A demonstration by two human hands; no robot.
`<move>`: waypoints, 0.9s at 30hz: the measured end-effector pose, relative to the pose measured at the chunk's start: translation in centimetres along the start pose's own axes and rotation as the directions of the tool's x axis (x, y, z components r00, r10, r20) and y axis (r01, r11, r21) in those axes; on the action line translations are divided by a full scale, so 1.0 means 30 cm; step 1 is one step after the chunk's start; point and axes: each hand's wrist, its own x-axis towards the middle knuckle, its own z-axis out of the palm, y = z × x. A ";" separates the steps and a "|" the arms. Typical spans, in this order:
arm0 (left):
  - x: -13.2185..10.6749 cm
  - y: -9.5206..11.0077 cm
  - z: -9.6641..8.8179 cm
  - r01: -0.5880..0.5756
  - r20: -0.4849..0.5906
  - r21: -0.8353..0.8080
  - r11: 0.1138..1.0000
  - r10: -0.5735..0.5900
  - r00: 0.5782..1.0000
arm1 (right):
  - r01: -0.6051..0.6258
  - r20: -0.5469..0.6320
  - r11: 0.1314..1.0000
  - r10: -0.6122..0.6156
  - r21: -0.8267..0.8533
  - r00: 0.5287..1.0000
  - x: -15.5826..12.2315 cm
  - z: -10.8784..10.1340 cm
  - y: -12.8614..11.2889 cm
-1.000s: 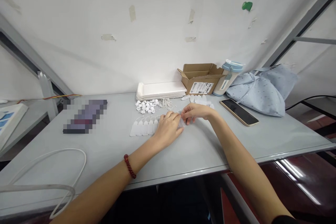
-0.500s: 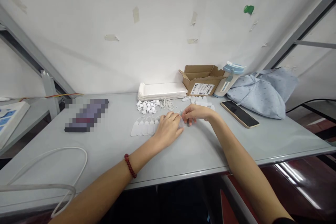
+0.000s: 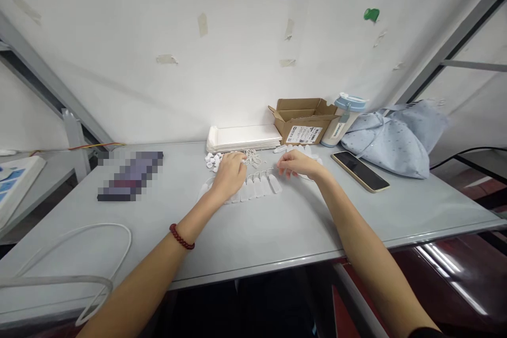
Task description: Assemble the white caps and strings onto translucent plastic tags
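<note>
My left hand (image 3: 230,173) reaches over the pile of small white caps (image 3: 214,160), fingertips beside a tangle of white strings (image 3: 251,157). Its fingers are stretched forward, thumb apart, and nothing shows in them. My right hand (image 3: 298,163) hovers with loosely bent, parted fingers, nothing visible in its grasp. A row of translucent white tabs with string loops (image 3: 257,188) lies on the table below and between the hands. The tab at its right end (image 3: 274,184) lies tilted. My left hand and wrist cover part of the row. More translucent pieces (image 3: 291,148) lie behind my right hand.
A stack of white flat trays or boxes (image 3: 243,137) stands at the wall beside an open cardboard box (image 3: 303,121). Right of them are a cup (image 3: 343,119), a phone (image 3: 360,170) and a blue cloth bag (image 3: 390,145). A white cable (image 3: 129,237) loops at front left.
My left hand has left the row of tabs and moved left and back to the caps and strings, uncovering several tabs. My right hand has drawn slightly away from the row's end.
</note>
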 end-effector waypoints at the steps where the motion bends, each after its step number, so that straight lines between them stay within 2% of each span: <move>1: 0.003 0.004 0.006 -0.043 0.032 0.018 0.999 0.042 0.999 | 0.024 -0.045 1.000 -0.023 0.004 0.999 0.007 0.004 0.002; 3: 0.010 0.011 0.015 -0.117 0.101 0.046 0.992 0.112 0.989 | 0.093 -0.185 0.995 -0.097 -0.032 0.978 0.023 0.014 0.008; 4: 0.015 0.012 0.019 -0.145 0.132 0.057 0.988 0.136 0.982 | 0.134 -0.277 0.987 -0.153 -0.086 0.949 0.033 0.020 0.013; 6: 0.025 0.010 0.023 -0.176 0.177 0.074 0.982 0.160 0.971 | 0.179 -0.424 0.945 -0.286 -0.275 0.859 0.054 0.030 0.023; 8: 0.036 0.007 0.026 -0.192 0.206 0.091 0.977 0.170 0.964 | 0.165 -0.449 0.857 -0.408 -0.488 0.795 0.074 0.041 0.035; 9: 0.040 0.005 0.028 -0.204 0.222 0.100 0.974 0.178 0.959 | 0.141 -0.426 0.805 -0.444 -0.576 0.788 0.083 0.046 0.041; 12: 0.052 0.002 0.039 -0.262 0.281 0.139 0.955 0.216 0.935 | 0.043 -0.340 0.657 -0.444 -0.753 0.829 0.106 0.060 0.053; 15: 0.061 0.000 0.053 -0.293 0.312 0.169 0.941 0.231 0.921 | -0.031 -0.315 0.570 -0.407 -0.821 0.857 0.120 0.065 0.062; 23: 0.063 0.011 0.045 -0.305 0.318 0.196 0.932 0.234 0.919 | -0.105 -0.323 0.505 -0.365 -0.856 0.874 0.117 0.056 0.074; 25: 0.047 0.018 0.028 -0.310 0.277 0.181 0.933 0.254 0.927 | -0.130 -0.319 0.474 -0.343 -0.871 0.883 0.109 0.058 0.070; 27: 0.023 0.023 0.006 -0.311 0.192 0.136 0.941 0.283 0.940 | -0.142 -0.316 0.457 -0.331 -0.878 0.889 0.102 0.062 0.065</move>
